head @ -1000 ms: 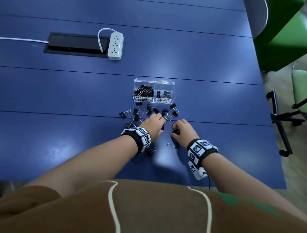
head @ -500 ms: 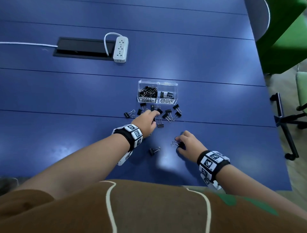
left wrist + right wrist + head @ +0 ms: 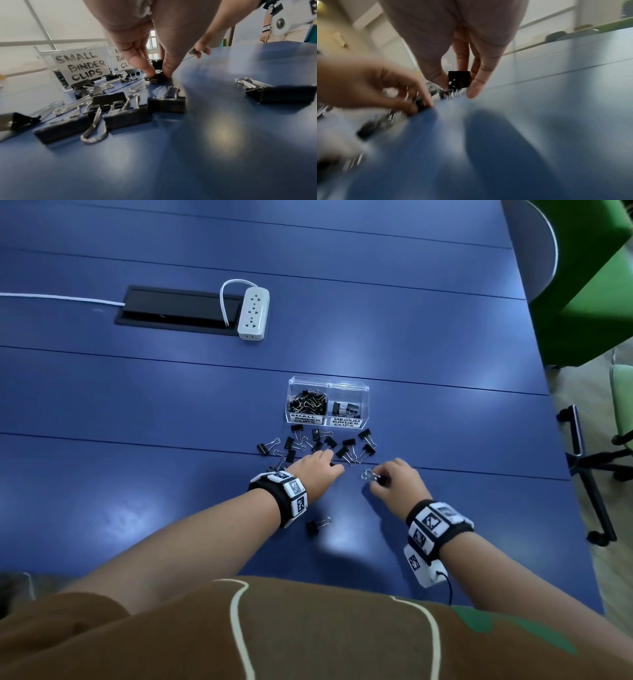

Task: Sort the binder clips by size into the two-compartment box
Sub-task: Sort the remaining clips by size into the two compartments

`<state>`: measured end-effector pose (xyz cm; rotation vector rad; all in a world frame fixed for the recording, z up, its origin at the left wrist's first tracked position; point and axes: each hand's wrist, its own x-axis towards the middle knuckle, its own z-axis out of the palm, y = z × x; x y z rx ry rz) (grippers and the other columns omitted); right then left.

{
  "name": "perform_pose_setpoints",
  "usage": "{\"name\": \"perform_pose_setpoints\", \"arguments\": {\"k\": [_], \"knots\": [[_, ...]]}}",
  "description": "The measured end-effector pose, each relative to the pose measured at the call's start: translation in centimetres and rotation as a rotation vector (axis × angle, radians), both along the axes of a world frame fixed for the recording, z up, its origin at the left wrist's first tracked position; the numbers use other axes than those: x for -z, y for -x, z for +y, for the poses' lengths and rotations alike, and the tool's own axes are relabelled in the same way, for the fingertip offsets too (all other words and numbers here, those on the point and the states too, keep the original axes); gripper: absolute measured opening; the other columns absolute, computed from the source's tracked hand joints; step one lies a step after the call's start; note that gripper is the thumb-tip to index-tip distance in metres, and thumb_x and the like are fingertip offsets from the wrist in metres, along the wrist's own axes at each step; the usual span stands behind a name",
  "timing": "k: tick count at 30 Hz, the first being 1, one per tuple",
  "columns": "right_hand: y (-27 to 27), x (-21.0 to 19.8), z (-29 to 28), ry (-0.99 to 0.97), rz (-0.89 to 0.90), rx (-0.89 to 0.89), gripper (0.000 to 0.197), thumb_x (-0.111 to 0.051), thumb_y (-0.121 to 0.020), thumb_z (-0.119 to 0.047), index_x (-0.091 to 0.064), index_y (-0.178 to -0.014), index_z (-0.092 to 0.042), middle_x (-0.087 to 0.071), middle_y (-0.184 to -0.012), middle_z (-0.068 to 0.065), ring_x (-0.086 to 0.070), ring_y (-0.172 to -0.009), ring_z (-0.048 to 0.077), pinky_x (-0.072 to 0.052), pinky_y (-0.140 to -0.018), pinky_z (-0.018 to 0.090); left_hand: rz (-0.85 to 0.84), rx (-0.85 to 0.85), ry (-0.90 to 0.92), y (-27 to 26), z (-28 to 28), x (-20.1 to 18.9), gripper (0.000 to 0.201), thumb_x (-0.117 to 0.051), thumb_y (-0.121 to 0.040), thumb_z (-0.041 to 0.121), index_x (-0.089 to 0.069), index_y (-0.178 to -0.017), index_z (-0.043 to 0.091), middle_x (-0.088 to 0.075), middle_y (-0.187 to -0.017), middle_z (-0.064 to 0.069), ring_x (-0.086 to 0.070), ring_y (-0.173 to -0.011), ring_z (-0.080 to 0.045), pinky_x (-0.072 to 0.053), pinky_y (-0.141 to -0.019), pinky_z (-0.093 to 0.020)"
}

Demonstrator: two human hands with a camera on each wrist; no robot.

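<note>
A clear two-compartment box (image 3: pixel 328 402) stands on the blue table; its left cell, labelled SMALL BINDER CLIPS (image 3: pixel 82 66), holds many small clips, and its right cell holds a few medium ones. Several black binder clips (image 3: pixel 346 448) lie scattered in front of it. My left hand (image 3: pixel 317 470) is down among them and pinches a small black clip (image 3: pixel 157 78) against the table between thumb and fingers. My right hand (image 3: pixel 397 481) holds a black binder clip (image 3: pixel 459 79) just above the table, with its wire handles (image 3: pixel 368 475) sticking out left.
One lone clip (image 3: pixel 317 525) lies near my left wrist. A white power strip (image 3: pixel 253 313) and a black cable hatch (image 3: pixel 178 309) sit at the far left. The table's right edge borders green chairs (image 3: pixel 589 285) and a chair base (image 3: pixel 589 467).
My right hand has lifted its clip and moved forward toward the pile. My left hand stayed at the pile and closed its fingertips on a small clip.
</note>
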<state>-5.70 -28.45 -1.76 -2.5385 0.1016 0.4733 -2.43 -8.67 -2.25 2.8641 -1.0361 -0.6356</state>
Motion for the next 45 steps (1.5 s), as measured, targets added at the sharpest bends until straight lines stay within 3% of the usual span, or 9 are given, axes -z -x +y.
{"name": "perform_pose_setpoints", "arguments": {"k": [9, 12, 15, 18, 22, 27, 36, 42, 45], "knots": [[-11.1, -4.1, 2.2, -0.039, -0.204, -0.026, 0.025, -0.061, -0.085, -0.028, -0.065, -0.103, -0.012, -0.057, -0.102, 0.006, -0.051, -0.087, 0.016, -0.041, -0.083, 0.026, -0.027, -0.016, -0.014, 0.0, -0.2, -0.3, 0.033, -0.044, -0.076, -0.013, -0.048, -0.104, 0.003, -0.048, -0.107, -0.020, -0.049, -0.094, -0.032, -0.041, -0.072, -0.039], [-12.3, -4.0, 2.1, -0.071, -0.201, -0.008, 0.025, -0.058, -0.088, -0.030, -0.063, -0.106, -0.013, -0.056, -0.104, 0.003, -0.055, -0.089, 0.018, -0.042, -0.084, 0.028, -0.051, 0.006, -0.009, 0.1, -0.1, -0.5, 0.032, -0.052, -0.070, -0.013, -0.052, -0.098, 0.004, -0.053, -0.096, -0.019, -0.052, -0.084, -0.031, -0.036, -0.063, -0.036], [-11.7, -2.4, 0.6, -0.052, -0.169, 0.099, 0.021, -0.051, -0.087, -0.012, -0.062, -0.105, -0.008, -0.057, -0.110, 0.012, -0.057, -0.097, 0.027, -0.039, -0.086, 0.027, -0.092, -0.034, 0.015, -0.2, 0.5, 0.5, 0.037, -0.073, -0.049, -0.007, -0.058, -0.077, 0.012, -0.053, -0.069, -0.008, -0.051, -0.057, -0.025, -0.041, -0.044, -0.026], [-9.9, -0.2, -0.2, 0.005, 0.001, 0.063, 0.032, -0.053, -0.082, -0.008, -0.058, -0.114, -0.010, -0.053, -0.114, 0.014, -0.054, -0.100, 0.027, -0.040, -0.089, 0.029, -0.001, -0.113, 0.094, -0.3, 0.8, 0.9, 0.030, -0.062, -0.065, -0.010, -0.054, -0.087, 0.008, -0.052, -0.079, -0.013, -0.050, -0.066, -0.029, -0.051, -0.050, -0.036], [-8.0, 1.4, 0.8, -0.054, 0.073, 0.045, 0.046, -0.065, -0.081, -0.021, -0.051, -0.125, -0.020, -0.048, -0.116, 0.009, -0.052, -0.096, 0.022, -0.045, -0.090, 0.034, 0.000, -0.122, 0.092, -0.4, 0.8, 0.6, 0.028, -0.051, -0.076, -0.010, -0.048, -0.097, 0.009, -0.044, -0.089, -0.013, -0.036, -0.070, -0.025, -0.036, -0.053, -0.034], [-6.5, 2.4, 1.2, -0.055, 0.061, 0.096, 0.035, -0.066, -0.083, -0.022, -0.052, -0.114, -0.020, -0.044, -0.114, 0.007, -0.054, -0.097, 0.026, -0.048, -0.088, 0.039, 0.049, -0.128, 0.084, -0.6, 0.5, 0.8, 0.027, -0.050, -0.077, -0.008, -0.041, -0.092, 0.013, -0.029, -0.086, -0.006, -0.045, -0.072, -0.028, -0.034, -0.054, -0.036], [-4.4, 2.8, 0.4, -0.118, -0.013, 0.149, 0.020, -0.068, -0.081, -0.016, -0.048, -0.085, -0.013, -0.047, -0.094, 0.002, -0.050, -0.077, 0.021, -0.039, -0.075, 0.028, 0.054, -0.186, 0.091, -0.9, 0.0, 0.7, 0.014, -0.048, -0.084, 0.000, -0.048, -0.095, 0.009, -0.046, -0.097, -0.015, -0.049, -0.083, -0.031, -0.047, -0.064, -0.041], [-4.1, 2.6, -0.9, -0.307, 0.043, 0.371, 0.017, -0.067, -0.080, -0.014, -0.054, -0.076, -0.025, -0.057, -0.078, -0.003, -0.057, -0.075, 0.022, -0.053, -0.076, 0.039, 0.127, -0.256, 0.250, -1.2, 0.7, 0.4, 0.010, -0.051, -0.082, 0.005, -0.054, -0.091, 0.007, -0.048, -0.096, -0.015, -0.049, -0.084, -0.030, -0.051, -0.073, -0.044], [-3.8, 2.3, -1.3, -0.324, 0.043, 0.351, 0.014, -0.062, -0.083, -0.017, -0.058, -0.081, -0.030, -0.056, -0.078, -0.002, -0.056, -0.073, 0.021, -0.054, -0.079, 0.042, 0.092, -0.281, 0.356, -2.3, 0.4, -0.9, 0.010, -0.053, -0.082, 0.005, -0.058, -0.091, 0.005, -0.050, -0.096, -0.015, -0.044, -0.079, -0.023, -0.049, -0.074, -0.041]]}}
